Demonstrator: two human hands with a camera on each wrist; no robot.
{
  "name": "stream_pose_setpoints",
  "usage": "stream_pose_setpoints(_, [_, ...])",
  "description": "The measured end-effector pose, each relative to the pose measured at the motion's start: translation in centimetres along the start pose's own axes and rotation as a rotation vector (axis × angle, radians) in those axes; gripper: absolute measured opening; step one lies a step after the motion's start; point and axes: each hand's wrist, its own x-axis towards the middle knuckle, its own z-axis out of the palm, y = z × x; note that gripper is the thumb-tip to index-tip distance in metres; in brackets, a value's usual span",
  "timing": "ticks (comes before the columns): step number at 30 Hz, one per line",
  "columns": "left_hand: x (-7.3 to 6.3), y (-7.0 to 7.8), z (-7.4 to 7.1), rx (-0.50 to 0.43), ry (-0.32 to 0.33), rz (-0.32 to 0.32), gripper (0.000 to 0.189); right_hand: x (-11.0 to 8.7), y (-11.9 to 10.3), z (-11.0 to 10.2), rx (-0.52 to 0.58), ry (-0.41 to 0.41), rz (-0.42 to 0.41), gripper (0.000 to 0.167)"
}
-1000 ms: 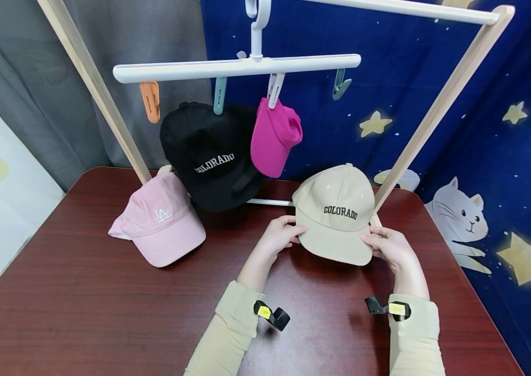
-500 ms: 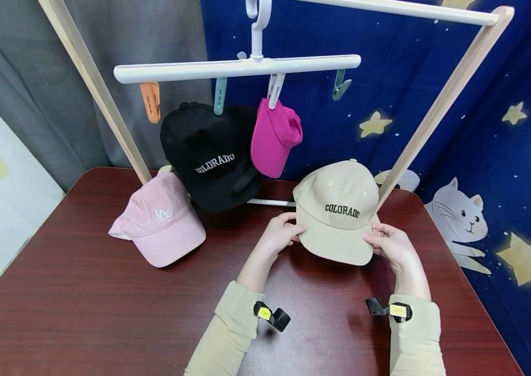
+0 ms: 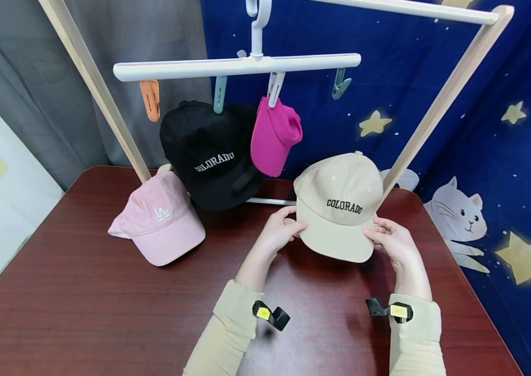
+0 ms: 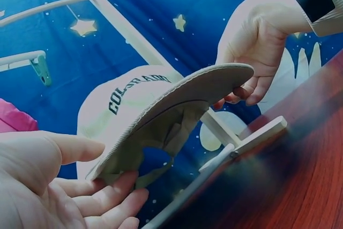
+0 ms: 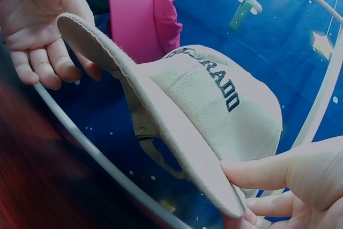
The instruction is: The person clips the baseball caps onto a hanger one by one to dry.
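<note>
Your left arm [image 3: 220,334] slants forward and inward while your right arm [image 3: 416,339] runs nearly straight ahead, both in long beige fabric sleeves [image 3: 242,308]. Your bare left hand [image 3: 278,231] pinches with the thumb above and bent fingers below, and your bare right hand [image 3: 396,244] mirrors that pinch, well apart from it. Your right fingertips are partly hidden, so their exact curl is hard to judge.

Head camera: above the table [image 3: 129,313], facing forward and down, far enough back to frame the hanger [image 3: 237,67] and beige cap [image 3: 340,183]. Left wrist camera [image 3: 279,318]: low, close, tilted, facing forward and rightward past the left hand [image 3: 278,232]. Right wrist camera [image 3: 376,307]: also low and close, facing forward and leftward past the right hand [image 3: 394,243]. Both wrist views share the cap, both hands and the blue curtain [image 3: 401,73].
</note>
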Motion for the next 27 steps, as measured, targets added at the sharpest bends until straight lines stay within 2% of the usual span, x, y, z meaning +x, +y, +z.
stream_pose_setpoints(17, [-0.4, 1.0, 0.0, -0.049, -0.085, 0.092, 0.052, -0.3, -0.4, 0.0, 0.06, 0.035, -0.023, 0.059])
stream_pose_setpoints(27, [-0.7, 1.5, -0.1, -0.053, -0.095, 0.112, 0.052, -0.5, -0.8, 0.2, 0.098, 0.075, -0.047, 0.056])
